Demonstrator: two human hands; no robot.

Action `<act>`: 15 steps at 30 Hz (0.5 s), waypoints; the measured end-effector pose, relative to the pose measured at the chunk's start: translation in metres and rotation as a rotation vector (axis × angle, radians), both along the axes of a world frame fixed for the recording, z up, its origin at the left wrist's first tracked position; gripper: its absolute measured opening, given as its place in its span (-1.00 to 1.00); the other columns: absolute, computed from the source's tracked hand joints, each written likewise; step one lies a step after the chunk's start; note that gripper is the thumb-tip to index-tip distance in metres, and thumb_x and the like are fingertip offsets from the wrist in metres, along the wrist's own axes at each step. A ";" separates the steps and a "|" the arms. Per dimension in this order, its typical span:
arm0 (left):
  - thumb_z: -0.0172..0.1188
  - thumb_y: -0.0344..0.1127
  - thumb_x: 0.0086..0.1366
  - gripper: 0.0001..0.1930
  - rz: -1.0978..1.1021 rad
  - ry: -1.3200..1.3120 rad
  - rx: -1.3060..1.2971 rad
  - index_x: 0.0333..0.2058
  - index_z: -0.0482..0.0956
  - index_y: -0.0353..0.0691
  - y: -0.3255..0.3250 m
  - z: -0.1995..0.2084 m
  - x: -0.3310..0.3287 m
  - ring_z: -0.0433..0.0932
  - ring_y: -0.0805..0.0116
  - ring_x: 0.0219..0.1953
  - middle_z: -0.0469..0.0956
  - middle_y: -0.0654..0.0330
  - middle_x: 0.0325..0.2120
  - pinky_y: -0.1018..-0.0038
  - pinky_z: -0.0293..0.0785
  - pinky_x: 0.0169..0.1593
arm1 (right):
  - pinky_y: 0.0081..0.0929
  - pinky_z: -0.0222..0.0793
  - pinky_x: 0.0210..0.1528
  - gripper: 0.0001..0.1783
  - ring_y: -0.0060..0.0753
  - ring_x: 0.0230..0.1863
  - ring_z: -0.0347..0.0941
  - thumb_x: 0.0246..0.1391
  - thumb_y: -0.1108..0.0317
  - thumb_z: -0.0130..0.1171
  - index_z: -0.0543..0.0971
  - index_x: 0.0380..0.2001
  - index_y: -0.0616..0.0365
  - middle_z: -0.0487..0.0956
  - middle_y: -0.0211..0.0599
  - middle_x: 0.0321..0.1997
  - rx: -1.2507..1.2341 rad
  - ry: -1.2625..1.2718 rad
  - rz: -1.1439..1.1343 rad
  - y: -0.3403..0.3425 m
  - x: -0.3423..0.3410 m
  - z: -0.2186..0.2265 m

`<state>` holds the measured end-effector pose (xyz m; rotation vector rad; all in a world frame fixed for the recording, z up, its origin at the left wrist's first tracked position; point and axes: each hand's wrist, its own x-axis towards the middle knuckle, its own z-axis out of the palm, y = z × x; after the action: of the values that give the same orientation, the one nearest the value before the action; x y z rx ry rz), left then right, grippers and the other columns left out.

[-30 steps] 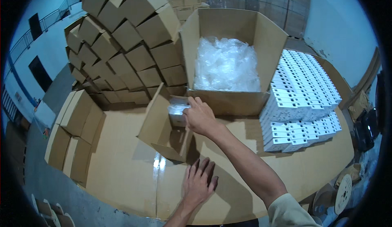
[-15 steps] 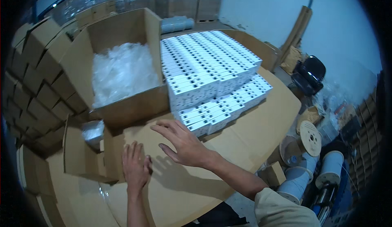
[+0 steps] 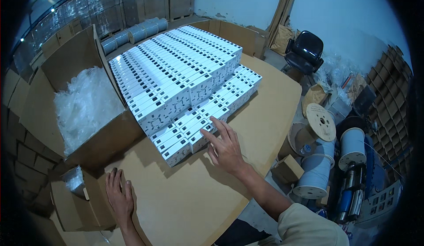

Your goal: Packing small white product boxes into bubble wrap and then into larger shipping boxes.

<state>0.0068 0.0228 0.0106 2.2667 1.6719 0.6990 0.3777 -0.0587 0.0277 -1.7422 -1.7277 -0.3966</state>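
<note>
Our right hand (image 3: 226, 148), fingers spread and holding nothing, reaches over the near edge of the stepped stack of small white rectangular cartons with dark label marks (image 3: 185, 91), laid in tight rows we can lift from; our left hand (image 3: 118, 196) lies flat, fingers together, on the brown cardboard-covered table (image 3: 190, 202). Beside it at near left sits a small open brown box (image 3: 77, 204), and a large open brown carton of clear plastic bags (image 3: 84, 104) stands farther left

We see a cardboard-covered table (image 3: 265, 113) bearing stacked small white boxes (image 3: 185, 82), a large open carton (image 3: 57, 91) of clear plastic bags, and a small open carton (image 3: 75, 202)
</note>
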 end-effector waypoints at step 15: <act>0.14 -0.30 0.38 -0.58 -0.015 -0.070 0.035 0.19 0.47 -0.24 -0.001 0.000 0.000 0.15 -0.11 0.42 0.37 0.00 0.30 0.07 0.04 0.45 | -0.13 0.45 0.12 -0.52 0.03 0.10 0.43 -0.07 0.64 0.21 0.55 -0.02 0.06 0.47 -0.16 0.08 -0.115 0.166 0.067 -0.018 0.006 -0.006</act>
<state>0.0063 0.0223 0.0110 2.2484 1.6213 0.8007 0.3838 -0.0772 0.0214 -1.7387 -1.7125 -0.1219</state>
